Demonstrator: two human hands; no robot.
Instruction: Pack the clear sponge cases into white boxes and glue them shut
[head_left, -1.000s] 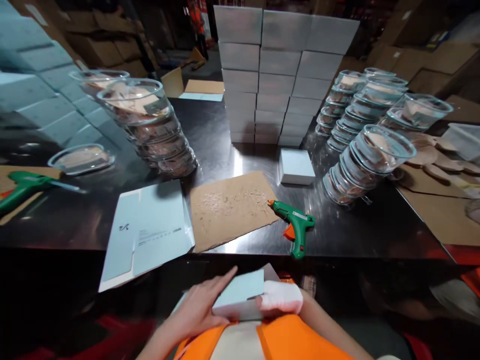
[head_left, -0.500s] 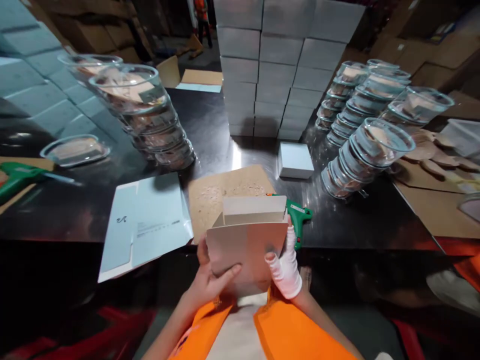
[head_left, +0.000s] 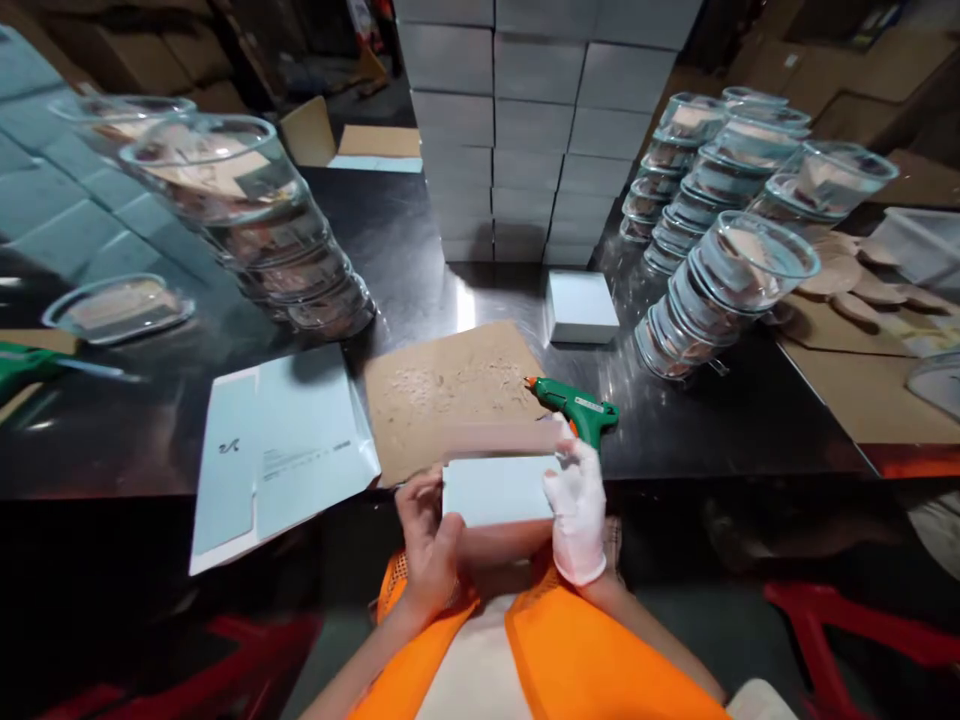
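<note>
Dark, shiny desk (head_left: 750, 420); tall stack of pale boxes (head_left: 532, 125) at its back. Flat carton (head_left: 281, 450), pale blue, printed, lies front left, overhanging the near edge. Brown cardboard sheet (head_left: 450, 390), rough residue on top, beside it. Small box (head_left: 499, 492) between both hands, by the near edge: smooth bluish-white panel up, shaded pinkish-grey near side, blurred flap beyond. Green glue gun (head_left: 574, 402) beyond right hand, nozzle over sheet. Right hand (head_left: 579, 505), white-gloved: grip pinching box's right end. Left hand (head_left: 429, 540), bare: grip pinching left end.
</note>
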